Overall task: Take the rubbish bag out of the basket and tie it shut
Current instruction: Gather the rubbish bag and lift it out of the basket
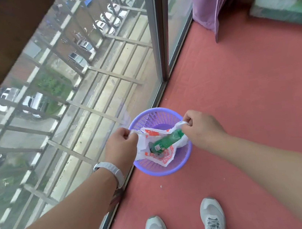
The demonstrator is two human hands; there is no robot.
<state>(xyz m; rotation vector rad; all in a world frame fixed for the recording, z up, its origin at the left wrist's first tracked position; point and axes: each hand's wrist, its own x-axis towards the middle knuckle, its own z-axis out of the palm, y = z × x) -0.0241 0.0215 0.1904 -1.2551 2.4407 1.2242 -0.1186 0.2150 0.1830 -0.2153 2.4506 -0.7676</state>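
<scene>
A small purple mesh basket (181, 165) stands on the red floor beside the window. Over its mouth hangs a white rubbish bag (163, 159) with red print, stretched open between my hands. Inside the bag lies a green plastic bottle (167, 142), tilted. My left hand (121, 146) is closed on the bag's left handle above the basket's left rim. My right hand (200, 127) is closed on the bag's right handle above the right rim. The bag's bottom is hidden inside the basket.
A tall glass window with a metal frame (163, 36) runs along the left of the basket. A purple curtain (216, 1) hangs at the back, with wrapped bundles (284, 1) at the far right. My two grey shoes (184, 226) stand on the red floor (247, 83).
</scene>
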